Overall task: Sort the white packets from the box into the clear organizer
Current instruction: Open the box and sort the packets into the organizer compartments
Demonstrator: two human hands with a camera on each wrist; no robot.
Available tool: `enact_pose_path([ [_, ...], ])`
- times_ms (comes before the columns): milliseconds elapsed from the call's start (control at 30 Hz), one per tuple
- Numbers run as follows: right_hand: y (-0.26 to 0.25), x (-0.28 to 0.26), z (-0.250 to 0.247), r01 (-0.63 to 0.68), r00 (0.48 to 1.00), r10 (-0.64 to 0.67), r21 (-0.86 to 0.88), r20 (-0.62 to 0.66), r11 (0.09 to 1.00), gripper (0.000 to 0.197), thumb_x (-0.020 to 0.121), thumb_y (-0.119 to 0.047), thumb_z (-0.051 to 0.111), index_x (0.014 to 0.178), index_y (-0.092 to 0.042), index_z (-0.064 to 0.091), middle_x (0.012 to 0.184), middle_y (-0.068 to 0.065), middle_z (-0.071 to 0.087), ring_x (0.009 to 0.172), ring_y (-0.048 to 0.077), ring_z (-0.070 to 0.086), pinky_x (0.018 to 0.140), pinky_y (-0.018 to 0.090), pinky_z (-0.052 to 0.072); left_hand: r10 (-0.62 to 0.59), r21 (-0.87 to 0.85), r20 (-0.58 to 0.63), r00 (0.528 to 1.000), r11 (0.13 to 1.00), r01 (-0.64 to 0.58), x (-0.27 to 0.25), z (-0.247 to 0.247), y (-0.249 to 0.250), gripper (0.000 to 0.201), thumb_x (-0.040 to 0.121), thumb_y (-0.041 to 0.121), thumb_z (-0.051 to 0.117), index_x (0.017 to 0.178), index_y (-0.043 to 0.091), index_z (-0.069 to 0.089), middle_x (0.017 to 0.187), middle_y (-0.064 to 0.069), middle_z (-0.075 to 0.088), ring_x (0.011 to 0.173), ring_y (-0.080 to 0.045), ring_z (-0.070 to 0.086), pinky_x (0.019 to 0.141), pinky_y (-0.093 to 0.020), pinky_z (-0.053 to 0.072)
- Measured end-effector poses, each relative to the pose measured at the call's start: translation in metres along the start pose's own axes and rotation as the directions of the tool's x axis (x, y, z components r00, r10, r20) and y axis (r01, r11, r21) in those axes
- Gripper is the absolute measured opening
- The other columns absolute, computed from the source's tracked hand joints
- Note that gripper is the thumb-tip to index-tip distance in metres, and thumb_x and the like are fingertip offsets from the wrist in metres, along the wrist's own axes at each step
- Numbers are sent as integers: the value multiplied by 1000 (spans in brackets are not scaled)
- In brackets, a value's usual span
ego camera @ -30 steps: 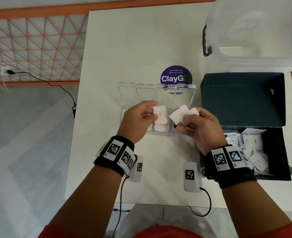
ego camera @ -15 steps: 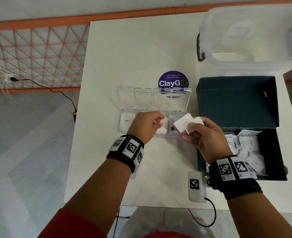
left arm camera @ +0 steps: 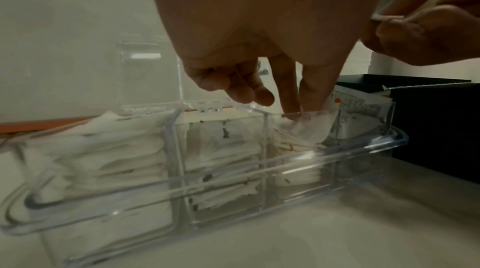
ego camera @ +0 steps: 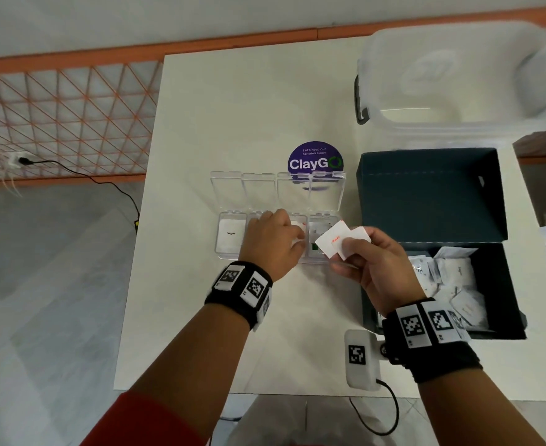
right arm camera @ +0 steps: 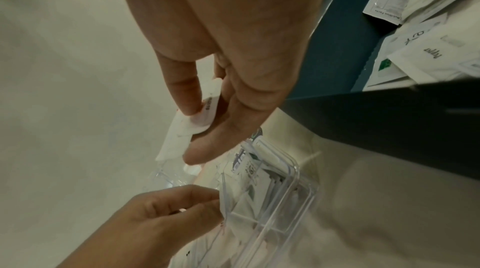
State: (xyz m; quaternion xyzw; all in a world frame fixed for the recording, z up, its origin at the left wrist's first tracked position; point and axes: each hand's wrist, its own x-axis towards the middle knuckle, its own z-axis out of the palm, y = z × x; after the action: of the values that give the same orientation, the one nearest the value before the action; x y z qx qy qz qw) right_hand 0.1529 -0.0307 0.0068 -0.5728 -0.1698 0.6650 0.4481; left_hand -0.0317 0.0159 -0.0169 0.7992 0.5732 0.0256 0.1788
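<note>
Organizer: the clear organizer (ego camera: 230,252) sits on the white table (ego camera: 233,107), just left of the box. Its four lids stand open at the back. It has four slots in a row, and each one has white packets stacked in it.
Box: the dark box (ego camera: 432,194) is open, with its lid flat behind it. Lots of loose white packets (ego camera: 451,278) lie in a heap inside.
Big tub: a see-through tub (ego camera: 458,75) stands at the far right of the table.
Words: the packet in the far left slot says "Sugar" (ego camera: 231,233). One packet in the box says "Pepper" (right arm camera: 433,52). A round purple sticker (ego camera: 315,157) behind the organizer says "ClayGO" and "Let's keep our pantries clean".
Left hand: the left hand (ego camera: 270,243) reaches down into the third slot from the left. Its finger and thumb pinch a white packet (left arm camera: 310,128) there.
Right hand: the right hand (ego camera: 371,262) is up above the table between the organizer and the box. Its thumb and fingers pinch two white packets (ego camera: 336,241); the front one has red letters too small to read.
</note>
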Motion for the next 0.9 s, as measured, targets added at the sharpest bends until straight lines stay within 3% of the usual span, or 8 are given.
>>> enact_pose_path([
  [133,0,0,1,-4,1000,4,-9,-2,1000,15,89,6,59,90,-9,65,68,8,69,62,21,66,62,33,61,-48,-47,-62,997,998,45,0,1,-2,27,87,34,57,110,26,69,105,2,57,100,-24,51,85,-35,32],
  [367,2,-3,-1,-11,1000,11,7,-10,1000,16,88,6,59,89,-9,65,81,15,71,65,23,67,61,33,60,-73,5,-13,997,997,73,-7,5,5,44,81,63,57,107,30,70,105,9,60,106,-20,45,80,-33,23],
  [433,2,-4,0,-11,1000,11,11,-13,1000,16,89,6,58,90,-8,65,79,15,71,64,23,67,60,33,60,-93,-9,-10,996,996,93,-9,4,11,38,83,57,57,100,27,72,98,5,64,102,-22,49,82,-35,29],
  [500,2,-4,1,-7,1000,7,12,-15,1000,16,89,7,58,90,-8,65,77,14,70,64,23,67,59,33,60,-132,-48,-17,991,990,131,-11,1,16,26,87,41,57,91,21,74,91,0,66,95,-25,55,82,-35,38],
  [600,0,-4,3,-4,1000,5,12,-15,1000,16,89,7,58,88,-8,65,76,13,70,64,22,67,59,32,60,-278,-285,-83,957,927,244,-11,-4,16,17,85,25,61,77,12,70,81,-3,62,81,-24,58,73,-32,44],
  [667,0,-5,2,-2,1000,2,20,-19,1000,16,88,7,58,88,-7,65,77,14,71,64,22,68,58,31,59,-333,-315,-124,935,906,282,-9,-7,14,17,83,23,62,72,11,65,78,0,55,75,-21,56,67,-30,43],
  [767,0,-7,1,2,1000,-2,21,-18,1000,17,88,7,58,88,-8,65,81,15,70,64,23,67,58,31,59,-280,-169,-117,953,951,259,-5,-11,16,20,86,25,57,74,9,61,82,-4,55,76,-25,55,64,-33,43],
  [900,1,-9,1,7,1000,-7,10,-8,1000,17,89,6,59,86,-9,66,76,12,69,64,21,66,60,31,59,-247,-66,-51,968,968,243,1,-2,19,29,89,40,56,92,12,63,99,-5,58,90,-27,58,75,-36,45],
])
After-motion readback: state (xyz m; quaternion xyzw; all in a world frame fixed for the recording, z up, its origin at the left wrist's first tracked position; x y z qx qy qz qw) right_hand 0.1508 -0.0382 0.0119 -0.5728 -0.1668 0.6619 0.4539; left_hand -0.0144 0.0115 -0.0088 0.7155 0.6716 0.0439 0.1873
